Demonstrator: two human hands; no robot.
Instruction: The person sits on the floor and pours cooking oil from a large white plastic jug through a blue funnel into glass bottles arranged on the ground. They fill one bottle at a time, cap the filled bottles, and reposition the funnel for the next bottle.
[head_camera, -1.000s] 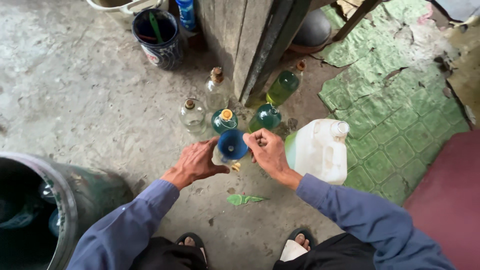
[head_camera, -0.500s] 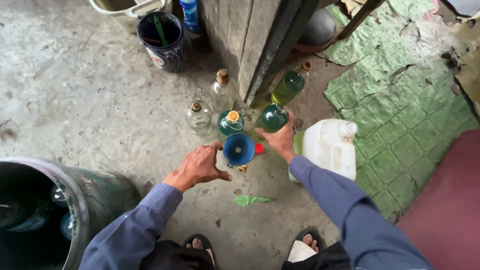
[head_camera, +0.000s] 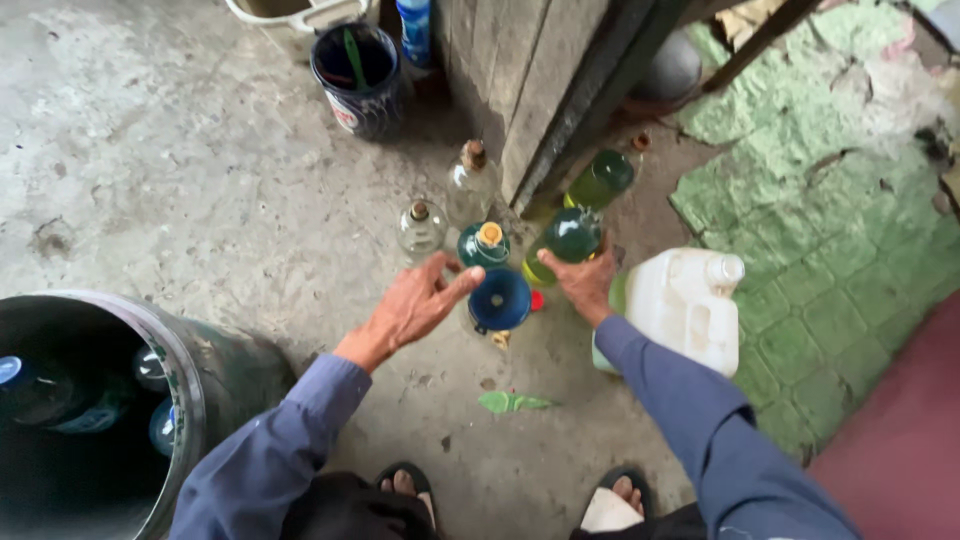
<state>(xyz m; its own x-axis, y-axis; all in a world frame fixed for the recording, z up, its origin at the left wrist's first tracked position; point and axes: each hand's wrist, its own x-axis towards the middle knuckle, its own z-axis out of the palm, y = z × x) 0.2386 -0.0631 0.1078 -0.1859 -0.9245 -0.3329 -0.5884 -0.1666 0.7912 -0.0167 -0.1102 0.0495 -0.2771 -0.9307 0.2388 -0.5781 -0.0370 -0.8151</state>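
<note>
With the right hand (head_camera: 585, 285) wrapped around the green bottle (head_camera: 568, 240) just right of the blue funnel (head_camera: 500, 298), the left hand's (head_camera: 410, 305) open fingers should steady that funnel's rim.

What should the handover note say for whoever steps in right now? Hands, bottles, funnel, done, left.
Left hand: open, fingertips at the blue funnel, no grip.
Right hand: grip on a green bottle, tilted, at its lower part.
Funnel sits in a bottle mouth on the concrete floor.
Nearby: corked teal bottle, two clear stoppered bottles, another green bottle, white jerrycan, capped.
Done: several bottles stoppered.
Left: cannot tell how full the funnel's bottle is; the held bottle's top is hidden.
</note>
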